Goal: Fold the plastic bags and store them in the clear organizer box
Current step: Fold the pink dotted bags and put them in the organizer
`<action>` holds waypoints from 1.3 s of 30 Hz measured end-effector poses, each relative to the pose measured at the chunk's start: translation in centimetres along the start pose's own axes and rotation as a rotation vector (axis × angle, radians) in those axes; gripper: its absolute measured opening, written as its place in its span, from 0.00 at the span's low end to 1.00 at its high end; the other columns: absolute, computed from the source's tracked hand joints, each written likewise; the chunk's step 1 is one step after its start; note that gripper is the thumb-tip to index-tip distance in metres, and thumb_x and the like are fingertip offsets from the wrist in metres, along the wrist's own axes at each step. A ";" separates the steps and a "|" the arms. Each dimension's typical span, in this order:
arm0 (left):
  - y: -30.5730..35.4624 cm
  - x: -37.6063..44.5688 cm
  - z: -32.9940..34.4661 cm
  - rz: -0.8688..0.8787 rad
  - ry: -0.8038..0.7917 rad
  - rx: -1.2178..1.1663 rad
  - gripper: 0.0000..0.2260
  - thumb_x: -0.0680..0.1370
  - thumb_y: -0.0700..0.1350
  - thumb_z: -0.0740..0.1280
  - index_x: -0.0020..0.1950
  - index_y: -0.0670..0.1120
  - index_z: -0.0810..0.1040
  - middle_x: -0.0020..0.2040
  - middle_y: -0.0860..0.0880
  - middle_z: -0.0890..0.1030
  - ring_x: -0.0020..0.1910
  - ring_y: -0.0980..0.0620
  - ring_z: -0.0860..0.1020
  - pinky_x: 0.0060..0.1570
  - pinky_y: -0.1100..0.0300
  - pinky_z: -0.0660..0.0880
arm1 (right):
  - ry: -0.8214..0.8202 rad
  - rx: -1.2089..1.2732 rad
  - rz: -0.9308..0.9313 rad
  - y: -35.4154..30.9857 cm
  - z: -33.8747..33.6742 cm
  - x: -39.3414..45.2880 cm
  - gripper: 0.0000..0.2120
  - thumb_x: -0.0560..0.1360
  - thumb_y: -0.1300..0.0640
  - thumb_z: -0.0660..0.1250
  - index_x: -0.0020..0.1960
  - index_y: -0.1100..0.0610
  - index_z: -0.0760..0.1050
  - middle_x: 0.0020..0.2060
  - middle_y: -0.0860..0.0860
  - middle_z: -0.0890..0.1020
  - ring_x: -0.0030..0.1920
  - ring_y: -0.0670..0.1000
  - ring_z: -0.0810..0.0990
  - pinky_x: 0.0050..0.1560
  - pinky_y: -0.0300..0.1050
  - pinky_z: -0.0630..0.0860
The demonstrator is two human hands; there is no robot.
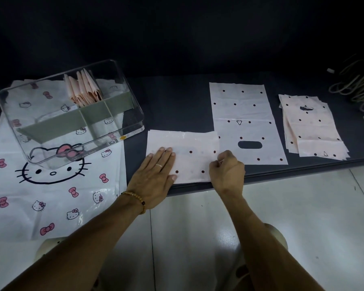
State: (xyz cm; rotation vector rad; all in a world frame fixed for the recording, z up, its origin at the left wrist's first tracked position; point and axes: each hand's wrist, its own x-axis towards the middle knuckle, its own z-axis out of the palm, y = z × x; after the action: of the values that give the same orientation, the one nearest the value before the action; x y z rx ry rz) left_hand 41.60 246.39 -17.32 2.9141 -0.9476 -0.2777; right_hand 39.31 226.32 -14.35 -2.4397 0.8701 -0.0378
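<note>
**Pink dotted bag half-folded at table edge**

Pink bag (189, 156) flat on dark table (177, 101), near edge. Pressed by left hand (156, 175), fingers straight. Pinched at right side by right hand (227, 171), fingers curled. Clear organizer box (72, 114) to left, folded bags (84, 89) inside.

We press our left hand (156, 175) flat on a folded dotted bag (189, 156), while our right hand (227, 171) pinches its right edge beside the clear box (132, 106).
</note>
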 end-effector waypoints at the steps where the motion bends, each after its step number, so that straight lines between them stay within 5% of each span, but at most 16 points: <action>1: 0.0 0.0 0.0 0.000 -0.002 0.022 0.28 0.81 0.56 0.40 0.77 0.45 0.40 0.78 0.47 0.43 0.77 0.48 0.42 0.74 0.53 0.38 | 0.054 0.000 -0.058 0.1 0.3 -0.8 0.11 0.74 0.60 0.65 0.56 0.58 0.72 0.47 0.56 0.80 0.46 0.57 0.79 0.43 0.42 0.72; 4: 0.0 0.2 -0.1 0.006 -0.009 0.050 0.30 0.78 0.58 0.35 0.77 0.45 0.40 0.78 0.46 0.44 0.77 0.47 0.42 0.74 0.52 0.40 | 0.216 -0.157 -0.397 0.2 1.1 -2.8 0.20 0.72 0.58 0.68 0.63 0.61 0.71 0.60 0.59 0.75 0.57 0.60 0.75 0.52 0.53 0.75; 6: -0.1 0.3 -0.3 0.024 -0.016 0.052 0.32 0.76 0.59 0.30 0.77 0.45 0.40 0.78 0.46 0.44 0.77 0.47 0.42 0.74 0.52 0.40 | 0.048 -0.217 -0.621 -0.2 2.1 -3.4 0.20 0.77 0.56 0.65 0.67 0.61 0.71 0.67 0.61 0.72 0.67 0.60 0.71 0.65 0.56 0.68; 8: -0.3 0.4 -0.4 0.042 -0.034 0.052 0.33 0.75 0.60 0.28 0.76 0.45 0.38 0.78 0.45 0.42 0.77 0.47 0.41 0.74 0.52 0.39 | -0.239 -0.284 -0.733 -0.2 3.2 -3.7 0.25 0.82 0.51 0.56 0.75 0.60 0.59 0.75 0.58 0.59 0.76 0.57 0.56 0.76 0.52 0.51; 10: -0.6 0.5 -0.4 0.059 -0.041 0.045 0.32 0.76 0.60 0.31 0.76 0.45 0.38 0.78 0.45 0.42 0.77 0.47 0.41 0.75 0.51 0.40 | -0.308 -0.342 -0.801 0.4 3.7 -3.4 0.27 0.83 0.49 0.49 0.78 0.59 0.50 0.78 0.55 0.50 0.77 0.53 0.45 0.77 0.50 0.42; 16: -1.1 0.7 -0.4 0.097 -0.038 0.053 0.29 0.81 0.58 0.43 0.77 0.46 0.40 0.78 0.46 0.42 0.77 0.48 0.41 0.74 0.53 0.39 | -0.363 -0.467 -0.851 4.6 0.4 -0.8 0.25 0.83 0.48 0.43 0.78 0.52 0.42 0.77 0.47 0.42 0.76 0.46 0.37 0.76 0.46 0.39; 21: -1.2 1.4 -1.4 0.125 -0.046 0.030 0.25 0.81 0.58 0.51 0.77 0.55 0.53 0.78 0.47 0.48 0.77 0.47 0.44 0.73 0.52 0.43 | -0.349 -0.427 -0.819 5.8 -2.2 0.2 0.24 0.82 0.49 0.52 0.77 0.53 0.56 0.77 0.50 0.55 0.77 0.51 0.51 0.75 0.46 0.49; 26: -1.2 1.6 -1.8 0.123 -0.077 -0.010 0.27 0.78 0.64 0.51 0.75 0.57 0.56 0.78 0.48 0.49 0.77 0.47 0.44 0.73 0.50 0.46 | -0.263 -0.235 -0.818 4.0 -1.6 -1.0 0.15 0.79 0.50 0.62 0.62 0.56 0.78 0.66 0.51 0.75 0.70 0.52 0.69 0.62 0.51 0.75; 31: -1.6 1.8 -2.3 0.104 -0.050 -0.075 0.24 0.79 0.58 0.57 0.75 0.57 0.59 0.78 0.50 0.53 0.77 0.50 0.48 0.72 0.53 0.50 | -0.168 -0.117 -0.770 3.4 -1.7 -0.3 0.10 0.78 0.57 0.64 0.53 0.59 0.82 0.58 0.52 0.82 0.62 0.53 0.76 0.57 0.53 0.77; 35: -1.5 2.5 -3.4 0.078 0.009 -0.244 0.17 0.82 0.49 0.57 0.70 0.51 0.70 0.74 0.50 0.64 0.74 0.50 0.58 0.71 0.55 0.58 | -0.223 -0.113 -0.670 2.0 -2.5 -0.2 0.17 0.73 0.42 0.66 0.57 0.50 0.80 0.51 0.49 0.84 0.51 0.51 0.79 0.51 0.46 0.77; 39: -2.8 2.5 -5.3 0.035 -0.035 -0.430 0.12 0.81 0.47 0.60 0.57 0.44 0.80 0.60 0.48 0.76 0.59 0.47 0.74 0.60 0.58 0.68 | -0.310 -0.005 -0.470 1.7 -2.9 0.9 0.09 0.75 0.48 0.67 0.39 0.49 0.80 0.28 0.45 0.77 0.30 0.47 0.74 0.33 0.36 0.69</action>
State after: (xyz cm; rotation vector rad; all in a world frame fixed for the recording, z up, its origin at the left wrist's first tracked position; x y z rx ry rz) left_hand 46.21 247.26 -12.82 2.5062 -0.8212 -0.4672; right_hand 38.44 223.32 -12.84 -2.5106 0.1551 0.1667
